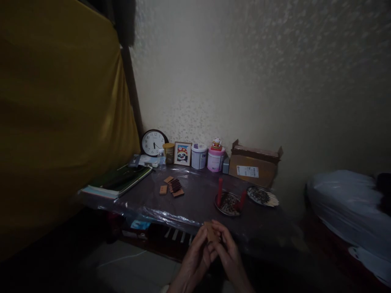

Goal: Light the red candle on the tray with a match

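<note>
A small brown matchbox [210, 231] is held up between my two hands at the table's front edge. My left hand [197, 254] grips it from the left, fingers curled. My right hand [225, 249] closes on its right side, thumb below and fingers over the top. Beyond them stands a round plate [217, 208] with dark and pale bits in it, a tall red candle [220, 191] and a shorter red candle [242, 200]. Further right, burnt and pale matchsticks [270, 199] lie on a second plate. Several more small matchboxes [163, 189] lie loosely grouped left of the candles.
Along the wall stand a clock [152, 142], a framed panda picture [182, 154], a white tin [199, 156], a pink tin [215, 159] with a figurine, and an open cardboard box [253, 167]. Books [119, 181] lie at left. Clear plastic [165, 213] covers the table.
</note>
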Available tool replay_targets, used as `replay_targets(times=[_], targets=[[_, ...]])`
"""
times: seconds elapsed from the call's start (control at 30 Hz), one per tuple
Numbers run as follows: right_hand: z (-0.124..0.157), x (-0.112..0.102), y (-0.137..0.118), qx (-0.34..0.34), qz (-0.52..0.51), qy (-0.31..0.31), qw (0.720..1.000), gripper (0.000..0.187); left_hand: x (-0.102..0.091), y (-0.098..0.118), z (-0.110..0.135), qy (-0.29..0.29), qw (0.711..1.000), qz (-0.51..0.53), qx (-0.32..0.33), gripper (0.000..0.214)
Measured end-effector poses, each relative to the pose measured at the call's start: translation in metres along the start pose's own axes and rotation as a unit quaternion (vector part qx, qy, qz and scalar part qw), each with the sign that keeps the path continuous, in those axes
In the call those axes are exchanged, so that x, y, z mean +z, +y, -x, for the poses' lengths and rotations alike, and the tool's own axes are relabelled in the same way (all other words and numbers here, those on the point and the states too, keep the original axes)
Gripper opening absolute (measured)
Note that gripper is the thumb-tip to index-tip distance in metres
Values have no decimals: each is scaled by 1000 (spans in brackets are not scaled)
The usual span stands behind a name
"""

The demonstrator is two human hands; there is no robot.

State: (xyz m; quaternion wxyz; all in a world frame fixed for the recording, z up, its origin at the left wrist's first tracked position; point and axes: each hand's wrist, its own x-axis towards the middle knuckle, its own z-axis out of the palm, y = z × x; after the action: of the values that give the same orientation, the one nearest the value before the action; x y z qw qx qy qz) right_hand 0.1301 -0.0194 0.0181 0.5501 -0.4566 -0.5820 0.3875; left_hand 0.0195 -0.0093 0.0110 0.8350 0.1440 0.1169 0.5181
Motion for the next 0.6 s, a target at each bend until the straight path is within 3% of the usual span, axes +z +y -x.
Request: replay_targets(times=[0.23,0.4,0.6], targets=[[2,0,-8,6,0,-4,1000,34,2,1,1,-13,1000,7,-12,19],[-2,-11,-27,55,-84,-86,991,42,-2,7,2,-7,999,24,-21,18],[-11,-27,-24,90,-38,-4,995,26,-5,8,7,-18,995,-19,-92,27]])
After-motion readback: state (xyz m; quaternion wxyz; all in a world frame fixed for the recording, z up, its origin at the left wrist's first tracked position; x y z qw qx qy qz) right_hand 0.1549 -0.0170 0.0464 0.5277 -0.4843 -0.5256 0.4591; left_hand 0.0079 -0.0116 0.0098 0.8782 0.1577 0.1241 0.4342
